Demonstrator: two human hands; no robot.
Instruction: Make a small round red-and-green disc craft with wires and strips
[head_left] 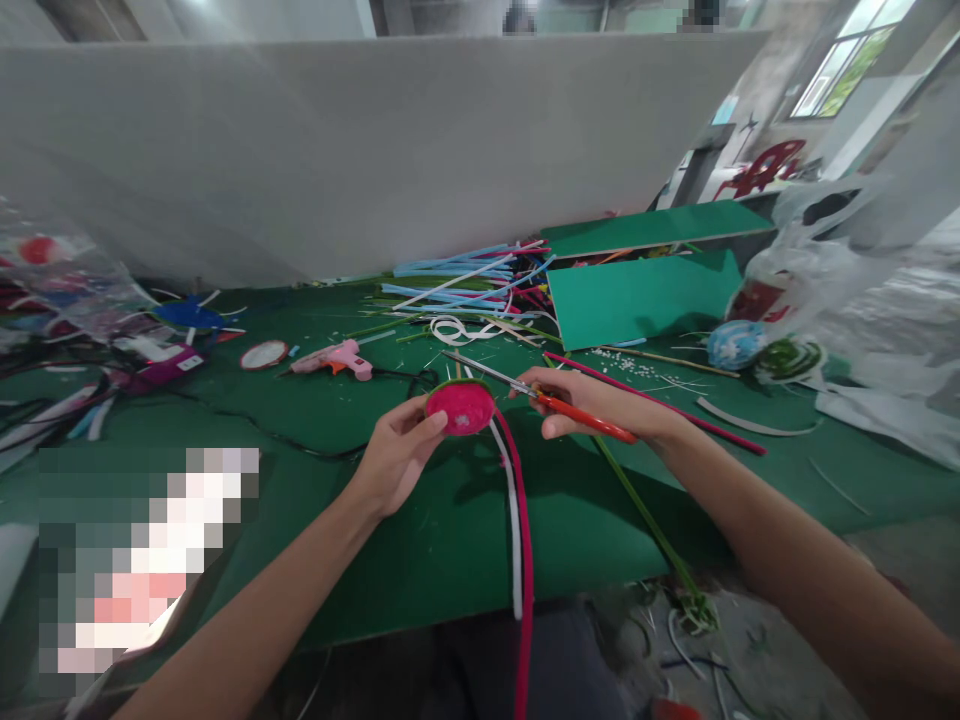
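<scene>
My left hand pinches the edge of a small round crimson disc with a green rim, thumb on its face. From its right side a white strip and a crimson strip hang down past the table's front edge. A pair of scissors with orange-red handles is in my right hand. Their blades point left, just above the disc's far rim; whether they touch it I cannot tell. On the table beyond my left hand lies a pink glue gun.
Bundled blue, white and green strips lie at the back, beside green boards. A long crimson strip and green stems lie to the right. Woven balls and plastic bags sit far right. A black cord crosses the left.
</scene>
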